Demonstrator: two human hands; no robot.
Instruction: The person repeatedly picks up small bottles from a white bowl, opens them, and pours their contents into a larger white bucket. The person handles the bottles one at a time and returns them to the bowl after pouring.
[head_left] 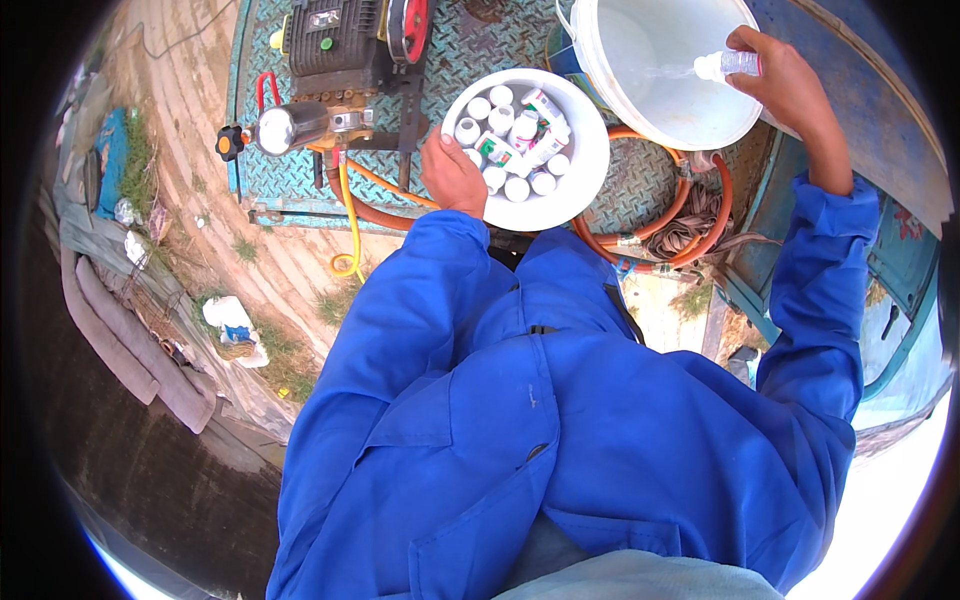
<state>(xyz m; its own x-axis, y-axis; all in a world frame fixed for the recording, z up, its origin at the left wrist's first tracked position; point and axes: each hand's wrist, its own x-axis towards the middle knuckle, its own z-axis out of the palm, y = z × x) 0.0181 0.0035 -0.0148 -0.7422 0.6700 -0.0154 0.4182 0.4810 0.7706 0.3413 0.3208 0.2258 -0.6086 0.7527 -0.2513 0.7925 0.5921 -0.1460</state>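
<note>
Bottle, white plastic, cylindrical, printed label, one: held above the mouth of the bucket, up and right of the basin. Long axis nearly level, running left to right; neck points left, base toward the palm. A thin clear streak of liquid extends leftward from the neck.

Basin, white, round, smooth-rimmed, one; landmark for this entry.

Small bottles, white plastic, some with red-and-green labels, about fourteen: inside the basin, lying and standing at mixed angles; overlap prevents an exact count.

Bucket, large, white, round plastic, one: just beyond the basin, to its right.

Right hand, one: fingers wrapped around the base end of the held bottle; wrist bent leftward, forearm in a blue sleeve rising on the far right of the basin.

Left hand, one: closed over the basin's left rim, thumb uppermost, remaining fingers partly hidden; forearm rising from below.

Machine, dark, ribbed, with metal pump parts, one: beyond the basin, to its left.

Hose, thick orange, looped: right of the basin.

Hose, thin yellow: left of the basin.

Surface, teal diamond-tread metal, one: beneath the basin and machine.
</note>
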